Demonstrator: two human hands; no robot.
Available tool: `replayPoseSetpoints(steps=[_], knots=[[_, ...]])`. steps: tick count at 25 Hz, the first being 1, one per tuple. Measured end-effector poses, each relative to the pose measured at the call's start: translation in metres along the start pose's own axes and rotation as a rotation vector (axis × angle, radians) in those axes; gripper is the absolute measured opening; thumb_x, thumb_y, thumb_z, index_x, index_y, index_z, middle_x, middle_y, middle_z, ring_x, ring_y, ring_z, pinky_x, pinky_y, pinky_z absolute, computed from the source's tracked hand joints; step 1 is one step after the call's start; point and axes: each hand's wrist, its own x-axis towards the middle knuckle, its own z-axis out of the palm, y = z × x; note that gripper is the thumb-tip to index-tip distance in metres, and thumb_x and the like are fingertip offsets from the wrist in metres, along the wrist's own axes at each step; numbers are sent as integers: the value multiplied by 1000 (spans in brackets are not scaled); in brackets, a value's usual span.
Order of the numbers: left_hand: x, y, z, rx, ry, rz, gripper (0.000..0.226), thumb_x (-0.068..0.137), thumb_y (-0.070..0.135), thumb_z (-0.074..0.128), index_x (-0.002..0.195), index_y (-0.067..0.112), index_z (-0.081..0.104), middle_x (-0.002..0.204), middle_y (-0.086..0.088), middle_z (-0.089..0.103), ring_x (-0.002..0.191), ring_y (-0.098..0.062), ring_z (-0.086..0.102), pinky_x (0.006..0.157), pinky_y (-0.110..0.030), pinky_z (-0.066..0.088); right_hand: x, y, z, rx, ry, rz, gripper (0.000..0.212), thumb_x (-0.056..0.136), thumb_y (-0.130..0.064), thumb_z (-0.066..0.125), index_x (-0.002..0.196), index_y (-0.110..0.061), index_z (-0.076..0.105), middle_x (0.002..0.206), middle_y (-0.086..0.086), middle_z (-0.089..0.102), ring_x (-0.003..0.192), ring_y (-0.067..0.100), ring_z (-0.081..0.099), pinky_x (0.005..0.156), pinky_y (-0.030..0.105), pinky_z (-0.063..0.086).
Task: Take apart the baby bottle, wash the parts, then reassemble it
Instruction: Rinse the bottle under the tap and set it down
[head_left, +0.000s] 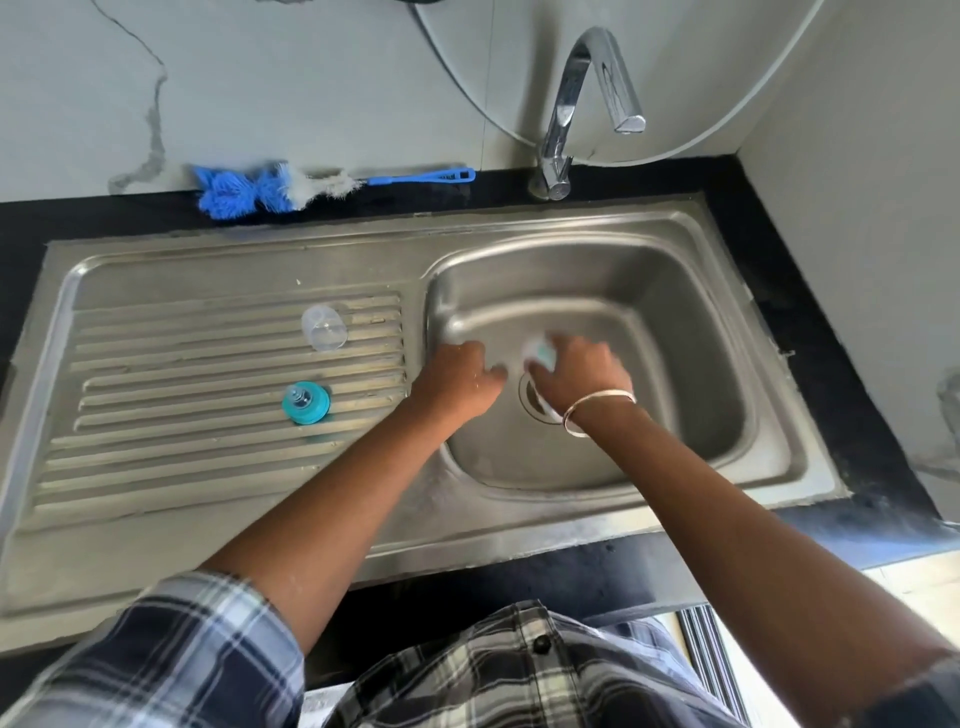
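Steel sink (779, 447) in a black counter, tap (597, 98) off, brush (270, 189) lying along the back wall; bottle's already apart, with the clear cap (323, 327) and teal ring with nipple (305, 402) sitting on the drainboard. Right hand (582, 371) grips the blurry bottle body (537, 353) over the drain; left hand (462, 376) hovers just beside it, fingers loosely curled, holding nothing; I'd guess washing's barely started and reassembly's all left.

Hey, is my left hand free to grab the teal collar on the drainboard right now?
Probably yes. The left hand looks free at the basin's edge, and the teal collar sits on the drainboard just beside it with nothing between. The right hand holds the blurred bottle part.
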Motion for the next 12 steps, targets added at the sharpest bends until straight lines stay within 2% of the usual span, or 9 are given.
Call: replayPoseSetpoints(steps=[1, 2, 4, 5, 6, 8, 9, 10, 12], knots=[[-2, -3, 1, 52, -41, 9, 32, 86, 26, 58, 112, 10, 66, 110, -13, 69, 105, -33, 65, 82, -35, 53, -3, 2, 1, 2, -121, 78, 41, 87, -41, 53, 123, -22, 57, 121, 14, 63, 107, 37, 60, 86, 37, 49], [-3, -2, -2, 77, 6, 52, 30, 85, 22, 59, 111, 9, 66, 106, -13, 70, 100, -33, 67, 78, -36, 54, -5, 4, 2, 29, -123, 88, 41, 88, -41, 52, 125, -22, 57, 122, 16, 63, 107, 38, 59, 87, 38, 48], [-6, 2, -5, 4, 239, 168, 31, 87, 21, 60, 115, 8, 64, 104, -12, 70, 94, -30, 66, 75, -36, 54, -13, 2, -5, 186, 216, -60, 44, 91, -41, 54, 131, -22, 53, 114, 18, 66, 97, 39, 63, 79, 41, 51], [-4, 2, -3, -21, 256, 181, 31, 88, 23, 60, 116, 8, 64, 104, -11, 70, 93, -29, 66, 76, -36, 54, -14, 3, -5, 169, 288, -105, 44, 91, -40, 55, 132, -22, 53, 110, 17, 67, 92, 39, 64, 75, 40, 52], [-2, 3, -2, -37, 193, 162, 30, 88, 25, 60, 113, 8, 64, 103, -11, 70, 93, -29, 66, 77, -36, 55, -13, 3, -5, 125, 262, -96, 42, 90, -39, 55, 128, -22, 55, 110, 16, 67, 92, 38, 63, 74, 39, 51], [-5, 0, 7, 48, -5, 76, 28, 85, 25, 60, 105, 6, 66, 98, -13, 69, 94, -31, 67, 78, -39, 57, -9, 13, -4, -30, -85, 105, 33, 87, -37, 52, 114, -22, 61, 112, 14, 67, 97, 37, 62, 76, 35, 49], [-8, 0, 11, 107, 6, 93, 28, 83, 21, 60, 105, 5, 66, 99, -15, 69, 95, -33, 67, 79, -40, 57, -10, 17, -3, -10, -142, 138, 32, 86, -38, 50, 111, -21, 61, 112, 14, 66, 99, 38, 62, 76, 35, 47], [-9, 0, 12, 134, 95, 132, 30, 80, 16, 60, 107, 4, 66, 100, -15, 68, 95, -33, 65, 80, -40, 56, -10, 17, -4, 25, -113, 111, 33, 87, -41, 50, 113, -23, 60, 112, 15, 67, 99, 38, 61, 76, 36, 47], [-10, 9, 16, 146, 268, 224, 35, 76, 9, 60, 111, 5, 65, 103, -14, 66, 96, -31, 61, 82, -38, 54, -12, 17, -10, 179, 148, -53, 39, 90, -43, 52, 126, -27, 54, 110, 15, 67, 97, 38, 61, 76, 38, 49]])
